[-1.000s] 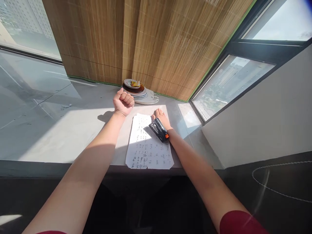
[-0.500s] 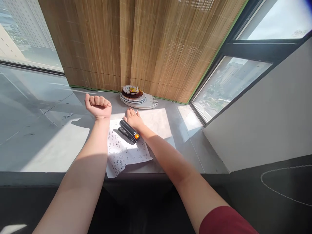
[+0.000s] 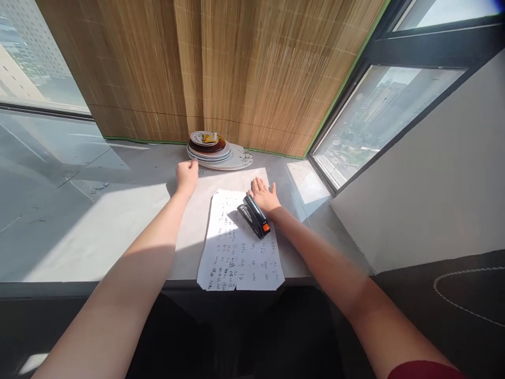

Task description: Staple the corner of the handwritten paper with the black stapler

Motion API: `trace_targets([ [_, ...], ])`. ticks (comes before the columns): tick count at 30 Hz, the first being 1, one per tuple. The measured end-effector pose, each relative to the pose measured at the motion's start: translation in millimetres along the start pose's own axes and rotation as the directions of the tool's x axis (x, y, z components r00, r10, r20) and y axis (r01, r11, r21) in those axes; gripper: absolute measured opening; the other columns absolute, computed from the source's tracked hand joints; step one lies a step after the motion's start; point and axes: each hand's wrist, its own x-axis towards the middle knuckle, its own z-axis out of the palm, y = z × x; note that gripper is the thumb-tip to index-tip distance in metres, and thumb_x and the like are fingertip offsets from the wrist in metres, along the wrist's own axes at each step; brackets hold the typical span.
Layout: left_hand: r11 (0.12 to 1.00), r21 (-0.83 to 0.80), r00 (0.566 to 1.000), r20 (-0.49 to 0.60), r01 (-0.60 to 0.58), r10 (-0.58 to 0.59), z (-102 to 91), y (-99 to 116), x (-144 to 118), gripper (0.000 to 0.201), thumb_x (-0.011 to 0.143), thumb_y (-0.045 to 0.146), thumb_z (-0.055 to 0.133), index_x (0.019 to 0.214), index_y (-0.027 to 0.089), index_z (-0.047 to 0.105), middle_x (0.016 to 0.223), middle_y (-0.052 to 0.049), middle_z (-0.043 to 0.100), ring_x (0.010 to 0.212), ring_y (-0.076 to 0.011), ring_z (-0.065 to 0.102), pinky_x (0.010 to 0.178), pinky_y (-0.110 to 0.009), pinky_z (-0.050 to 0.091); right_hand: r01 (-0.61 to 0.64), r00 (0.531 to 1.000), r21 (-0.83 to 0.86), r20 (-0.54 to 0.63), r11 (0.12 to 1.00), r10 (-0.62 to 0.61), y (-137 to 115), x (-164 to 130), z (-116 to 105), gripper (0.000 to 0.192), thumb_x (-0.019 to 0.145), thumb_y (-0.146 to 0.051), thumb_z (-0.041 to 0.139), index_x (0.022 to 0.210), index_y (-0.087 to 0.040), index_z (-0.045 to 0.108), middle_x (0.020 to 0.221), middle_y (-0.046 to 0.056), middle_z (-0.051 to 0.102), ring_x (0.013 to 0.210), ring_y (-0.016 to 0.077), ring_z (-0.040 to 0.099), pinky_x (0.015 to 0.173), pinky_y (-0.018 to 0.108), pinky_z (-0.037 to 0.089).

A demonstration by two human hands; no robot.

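Observation:
A white sheet of paper [image 3: 236, 252] covered in handwriting lies on the grey window sill [image 3: 118, 221], its near edge at the sill's front. A black stapler [image 3: 254, 216] with an orange end rests on the sheet's upper right part. My right hand [image 3: 265, 196] lies flat with fingers apart just beyond the stapler, touching its far side. My left hand [image 3: 187, 175] is curled into a fist holding nothing, knuckles down on the sill left of the paper, close to the plates.
A stack of plates [image 3: 215, 150] with a small yellow packet on top stands at the back against a bamboo blind [image 3: 221, 79]. Windows are on the left and right. A white wall [image 3: 434, 173] rises to the right.
My left fist has come down from a raised position onto the sill near the plates. The right hand stays flat by the stapler; the view has swung about.

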Motion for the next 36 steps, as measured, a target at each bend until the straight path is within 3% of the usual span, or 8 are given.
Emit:
trace_targets([
  [4, 0.714, 0.671, 0.954, -0.034, -0.199, 0.298, 10.0, -14.4, -4.9, 0.008, 0.09, 0.026, 0.072, 0.087, 0.024, 0.065, 0.105, -0.014, 0.066, 0.113, -0.0367, 0.064, 0.096, -0.046, 0.049, -0.033, 0.999, 0.044, -0.029, 0.998, 0.034, 8.6, -1.2, 3.7, 0.067, 0.115, -0.038, 0.021, 0.177, -0.014, 0.025, 0.186, 0.016, 0.015, 0.174, 0.0335, 0.012, 0.133, 0.08, 0.003],
  [9, 0.473, 0.851, 0.962, 0.121, -0.228, 0.246, 9.9, -17.3, -7.4, 0.016, 0.09, 0.022, 0.066, 0.104, 0.024, 0.072, 0.119, -0.021, 0.067, 0.128, -0.0465, 0.058, 0.103, -0.058, 0.049, 0.051, 0.991, 0.079, -0.13, 0.996, -0.04, 3.0, 1.3, 5.9, 0.059, 0.112, -0.031, 0.028, 0.169, -0.018, 0.04, 0.183, 0.016, 0.029, 0.17, 0.0354, 0.023, 0.129, 0.087, 0.006],
  [15, 0.431, 0.876, 0.952, 0.094, -0.218, 0.292, 7.8, -16.8, -4.8, 0.007, 0.087, 0.025, 0.068, 0.094, 0.023, 0.068, 0.121, -0.021, 0.063, 0.129, -0.0456, 0.056, 0.106, -0.057, 0.049, 0.152, 0.942, 0.234, -0.329, 0.96, -0.068, 13.1, 1.4, -14.4, 0.033, 0.108, -0.029, 0.039, 0.116, -0.019, 0.07, 0.133, 0.016, 0.072, 0.13, 0.0323, 0.061, 0.119, 0.062, 0.041],
  [18, 0.465, 0.836, 0.907, 0.086, -0.291, 0.413, 11.9, -12.1, -8.9, 0.009, 0.087, 0.027, 0.069, 0.085, 0.023, 0.062, 0.116, -0.019, 0.062, 0.124, -0.0417, 0.059, 0.107, -0.053, 0.049, 0.29, 0.932, 0.397, -0.325, 0.871, -0.162, 20.9, -8.6, -34.3, 0.046, 0.112, -0.048, 0.037, 0.08, -0.022, 0.058, 0.094, 0.008, 0.069, 0.092, 0.0234, 0.063, 0.087, 0.039, 0.05],
  [21, 0.533, 0.67, 0.846, 0.306, -0.517, 0.437, 24.3, -6.4, -21.1, 0.012, 0.094, 0.03, 0.061, 0.085, 0.023, 0.06, 0.093, -0.009, 0.064, 0.094, -0.028, 0.064, 0.091, -0.04, 0.051, 0.353, 0.936, 0.495, -0.193, 0.794, -0.296, 20.0, -25.0, -49.0, 0.046, 0.106, -0.065, 0.049, 0.083, -0.024, 0.051, 0.083, 0.002, 0.063, 0.076, 0.0194, 0.056, 0.069, 0.033, 0.04],
  [24, 0.553, 0.47, 0.695, 0.646, -0.688, 0.316, 39.5, -6.5, -35.4, 0.014, 0.095, 0.034, 0.06, 0.087, 0.023, 0.064, 0.076, -0.001, 0.062, 0.072, -0.0201, 0.056, 0.072, -0.032, 0.044, 0.337, 0.926, 0.494, -0.021, 0.801, -0.376, 11.4, -37.5, -53.2, 0.044, 0.091, -0.066, 0.071, 0.099, -0.026, 0.055, 0.085, 0.0, 0.064, 0.075, 0.02, 0.054, 0.065, 0.032, 0.035],
  [27, 0.516, 0.414, 0.593, 0.766, -0.75, 0.248, 48.7, -10.9, -42.4, 0.012, 0.094, 0.034, 0.061, 0.09, 0.024, 0.067, 0.078, 0.0, 0.062, 0.074, -0.0203, 0.056, 0.07, -0.031, 0.04, 0.378, 0.914, 0.485, -0.061, 0.789, -0.401, 5.2, -40.6, -50.2, 0.032, 0.088, -0.05, 0.072, 0.106, -0.026, 0.06, 0.083, 0.0, 0.063, 0.077, 0.0207, 0.053, 0.067, 0.033, 0.035],
  [36, 0.474, 0.427, 0.581, 0.776, -0.77, 0.245, 50.5, -11.7, -40.1, 0.01, 0.097, 0.032, 0.062, 0.096, 0.023, 0.063, 0.089, -0.003, 0.064, 0.082, -0.0234, 0.058, 0.077, -0.034, 0.041, 0.388, 0.921, 0.708, -0.291, 0.589, -0.258, 14.2, -23.3, -42.1, 0.016, 0.095, -0.039, 0.053, 0.09, -0.024, 0.056, 0.082, 0.0, 0.06, 0.076, 0.0181, 0.049, 0.072, 0.034, 0.039],
])
